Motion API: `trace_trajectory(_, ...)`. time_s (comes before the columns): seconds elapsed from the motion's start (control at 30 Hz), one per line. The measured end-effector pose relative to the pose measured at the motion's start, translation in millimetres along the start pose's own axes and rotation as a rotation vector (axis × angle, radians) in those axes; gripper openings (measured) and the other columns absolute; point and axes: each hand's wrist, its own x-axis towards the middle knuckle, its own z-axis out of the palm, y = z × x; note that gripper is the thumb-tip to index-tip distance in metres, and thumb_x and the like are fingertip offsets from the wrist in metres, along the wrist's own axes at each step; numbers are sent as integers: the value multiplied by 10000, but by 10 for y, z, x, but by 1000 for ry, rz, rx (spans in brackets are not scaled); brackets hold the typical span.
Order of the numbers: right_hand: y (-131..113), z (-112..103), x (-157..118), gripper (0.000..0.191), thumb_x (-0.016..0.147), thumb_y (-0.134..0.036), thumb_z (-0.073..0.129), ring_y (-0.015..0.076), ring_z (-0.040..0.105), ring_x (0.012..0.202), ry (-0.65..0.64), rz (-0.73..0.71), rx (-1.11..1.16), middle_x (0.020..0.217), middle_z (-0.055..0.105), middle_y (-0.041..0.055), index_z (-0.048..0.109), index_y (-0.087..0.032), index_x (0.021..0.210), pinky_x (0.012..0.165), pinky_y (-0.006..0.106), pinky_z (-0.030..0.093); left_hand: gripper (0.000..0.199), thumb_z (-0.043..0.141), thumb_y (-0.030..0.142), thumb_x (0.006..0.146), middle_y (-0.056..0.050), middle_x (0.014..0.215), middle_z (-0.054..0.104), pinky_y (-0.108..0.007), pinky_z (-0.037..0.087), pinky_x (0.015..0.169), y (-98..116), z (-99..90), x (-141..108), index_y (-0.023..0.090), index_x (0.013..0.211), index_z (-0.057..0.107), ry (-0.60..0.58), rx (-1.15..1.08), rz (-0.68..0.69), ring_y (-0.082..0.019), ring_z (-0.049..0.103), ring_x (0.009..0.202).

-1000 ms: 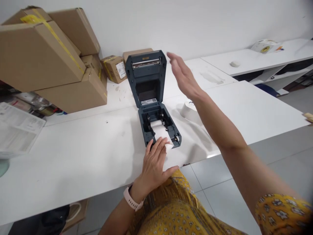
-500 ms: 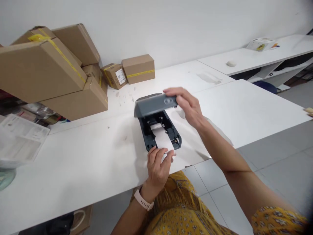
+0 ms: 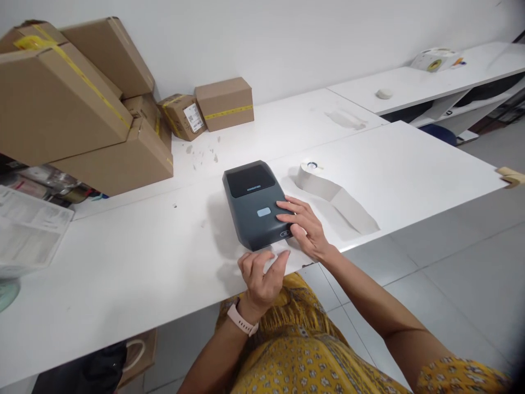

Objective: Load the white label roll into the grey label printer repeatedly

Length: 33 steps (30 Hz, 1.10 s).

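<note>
A dark grey label printer (image 3: 251, 223) sits on the white table with its lid down, a light-blue button on top. My right hand (image 3: 304, 224) lies against the lid's front right corner, fingers stretched out and apart. Just in front of the printer, my left hand (image 3: 262, 276) is closed with thumb and fingertips on a strip of white label paper (image 3: 271, 261) at the printer's front edge. Most of that strip is hidden by the fingers and the lid.
Right of the printer, a label roll (image 3: 310, 171) trails a long paper strip (image 3: 353, 210). Cardboard boxes (image 3: 110, 158) are stacked at the left, with a smaller taped box (image 3: 225, 104) by the wall. The table's front edge runs close by my hands.
The printer's lid has swung down and shut over the paper compartment. My right hand went down with it. My left hand stays at the front with the paper.
</note>
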Motion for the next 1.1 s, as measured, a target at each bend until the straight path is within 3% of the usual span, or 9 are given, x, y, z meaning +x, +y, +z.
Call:
trace_trajectory(0.07,8,92,-18,470,1079,-409,297,293,590,1371,69,56,-1,1293,741,101,741,-253,1101,1098,581,511,472,664,348,951,-120,1280,647,-467,507,1012,-17,-15,17,312,1416,594,58,-89,-88,-288,593,1218)
trace_trajectory(0.17,18,214,-24,546,1064,-450,242,316,612,1319,161,133,11,1209,765,83,759,-282,1008,1096,617,483,595,421,469,1046,-125,1673,342,-560,365,1232,-77,-25,137,312,1610,311,52,-267,-495,-319,332,1560)
trace_trajectory(0.27,34,279,-41,542,1051,-433,244,325,614,1296,213,157,21,1180,769,73,762,-294,974,1090,623,469,639,371,514,1064,-77,1764,180,-477,342,1281,-173,-1,289,350,1645,164,-71,-457,-926,-262,218,1628)
trace_trajectory(0.37,73,312,-88,512,1046,-382,255,319,608,1293,228,144,35,1182,764,67,755,-293,979,1085,617,465,730,457,564,1032,-89,1765,188,-449,408,1250,-267,40,361,352,1647,124,-157,-637,-1081,-265,279,1610)
trace_trajectory(0.7,63,283,-119,554,1057,-458,212,324,540,1378,156,222,32,1223,732,81,737,-295,992,1153,629,427,680,526,572,994,-133,1639,423,-402,491,1153,-282,-76,298,295,1571,297,-155,-580,-964,-253,485,1476)
trace_trajectory(0.8,-42,164,-60,539,1072,-512,224,309,544,1389,69,235,70,1298,711,83,709,-280,1113,1168,589,441,438,533,592,976,-98,1249,661,-337,568,906,-88,-218,107,263,1260,579,8,-482,-1064,-208,663,1086)
trace_trajectory(0.87,-98,122,-43,586,1070,-559,187,311,533,1407,62,237,81,1324,698,95,686,-273,1181,1180,578,435,395,560,600,954,-30,825,639,-276,516,665,32,-257,50,221,894,658,-168,-708,-1207,-147,604,720)
trace_trajectory(0.93,-136,116,-36,606,1069,-577,170,308,520,1422,89,232,91,1333,695,97,675,-273,1207,1193,571,423,503,573,658,908,-17,695,596,-249,409,519,108,-227,117,183,780,679,-424,-1043,-1387,-115,529,576)
trace_trajectory(1.1,-165,139,-38,583,1072,-568,197,303,511,1431,89,267,105,1335,701,97,683,-269,1194,1193,565,421,551,823,646,646,-16,665,643,-203,275,445,151,-10,491,130,821,741,-528,-1349,-1636,-70,504,488)
